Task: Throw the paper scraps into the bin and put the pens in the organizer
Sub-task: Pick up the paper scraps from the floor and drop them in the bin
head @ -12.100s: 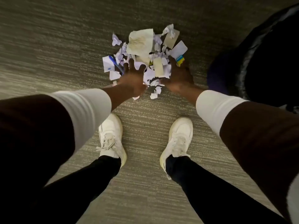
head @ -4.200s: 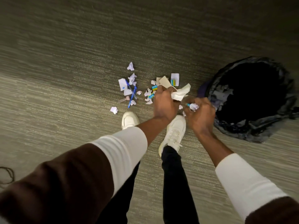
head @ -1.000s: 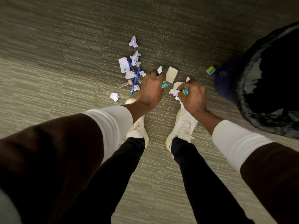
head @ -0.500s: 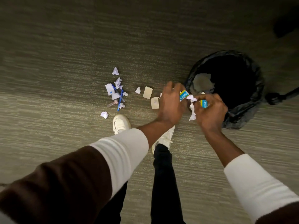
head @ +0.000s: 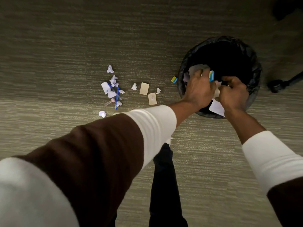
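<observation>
White paper scraps (head: 217, 91) are pinched between the left hand (head: 199, 90) and the right hand (head: 233, 94), both curled shut over the black-lined bin (head: 255, 71). More scraps (head: 113, 81) are scattered on the carpet (head: 65, 63) well left of the bin, with blue pens (head: 116, 97) lying among them.

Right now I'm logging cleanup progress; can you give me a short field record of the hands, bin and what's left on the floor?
left hand: over the bin, holding scraps and a blue-yellow piece
right hand: over the bin, closed on white scraps
bin: black liner, paper inside
floor scraps: small cluster left of bin
tan pieces: two, on carpet
blue pens: among the cluster, not yet collected
organizer: not in view
</observation>
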Motion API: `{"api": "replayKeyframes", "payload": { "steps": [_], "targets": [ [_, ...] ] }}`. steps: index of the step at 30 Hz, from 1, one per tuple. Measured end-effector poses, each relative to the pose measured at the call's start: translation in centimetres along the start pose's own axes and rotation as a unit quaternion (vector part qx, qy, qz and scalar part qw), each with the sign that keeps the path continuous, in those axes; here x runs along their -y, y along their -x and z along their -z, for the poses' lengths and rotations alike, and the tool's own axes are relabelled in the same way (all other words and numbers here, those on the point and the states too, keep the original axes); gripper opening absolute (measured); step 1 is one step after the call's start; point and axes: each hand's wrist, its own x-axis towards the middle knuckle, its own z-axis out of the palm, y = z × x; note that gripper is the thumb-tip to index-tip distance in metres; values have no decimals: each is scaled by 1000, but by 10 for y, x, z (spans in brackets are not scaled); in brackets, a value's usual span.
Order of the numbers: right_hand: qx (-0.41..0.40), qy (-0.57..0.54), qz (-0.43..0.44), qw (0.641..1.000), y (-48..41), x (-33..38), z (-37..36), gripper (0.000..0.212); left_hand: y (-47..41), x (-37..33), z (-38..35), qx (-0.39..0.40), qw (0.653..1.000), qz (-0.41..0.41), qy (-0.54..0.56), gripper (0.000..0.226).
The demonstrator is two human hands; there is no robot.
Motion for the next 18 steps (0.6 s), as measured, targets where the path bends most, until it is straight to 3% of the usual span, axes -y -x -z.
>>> {"api": "replayKeyframes", "payload": {
  "steps": [4, 7, 12, 18],
  "targets": [
    [-32, 34, 44, 998, 8, 2, -3, 36, 10, 6, 6, 17, 1000, -16, -16, 40],
    [-14, -5, 112, 994, 27, 9, -10, 26, 22, 27, 16, -10, 1000, -10, -22, 23],
    [36, -48, 220, 974, 71, 27, -47, 22, 31, 83, 43, -83, 991, 103, -4, 11],
    [156, 62, 263, 950, 96, 28, -123, 14, 34, 164, 79, -64, 977, 179, -98, 19]
  ]
}}
